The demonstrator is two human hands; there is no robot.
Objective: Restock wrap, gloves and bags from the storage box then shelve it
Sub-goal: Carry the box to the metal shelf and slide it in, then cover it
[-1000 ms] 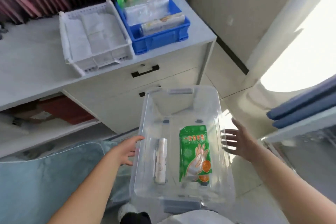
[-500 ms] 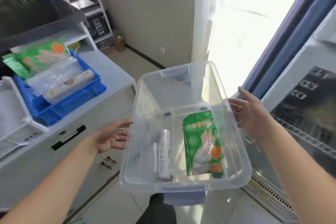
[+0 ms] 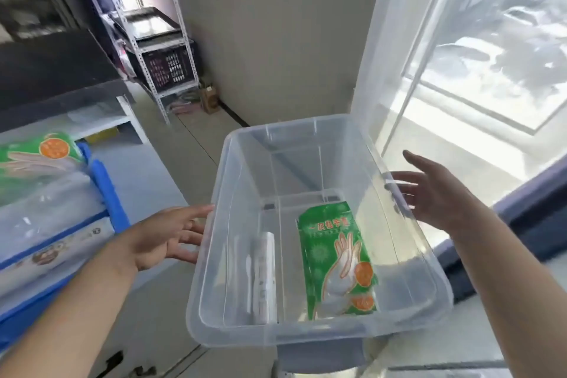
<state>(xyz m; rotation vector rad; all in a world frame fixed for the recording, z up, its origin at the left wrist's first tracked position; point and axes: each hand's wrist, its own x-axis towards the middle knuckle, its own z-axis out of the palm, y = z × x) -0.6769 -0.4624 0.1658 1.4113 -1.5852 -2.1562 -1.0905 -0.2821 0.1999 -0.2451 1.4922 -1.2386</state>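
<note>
a person's open left hand [image 3: 165, 239] and open right hand [image 3: 429, 193] press flat against the clear storage box [image 3: 214, 291], carrying it off the desk [image 3: 144, 169], glove packet [image 3: 337, 261] and wrap roll [image 3: 264, 276] lying inside.

Metal shelving rack [image 3: 144, 40] seen at back left; dark tray [image 3: 147, 24] laid on its shelf; black slotted crate [image 3: 168, 69] set below; small brown box [image 3: 209, 98] placed on floor beside rack; window [image 3: 491, 40] at right.

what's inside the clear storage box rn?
Inside the clear storage box: a green glove pack and a white roll, both flat on the bottom. Nothing looks covered.
</note>
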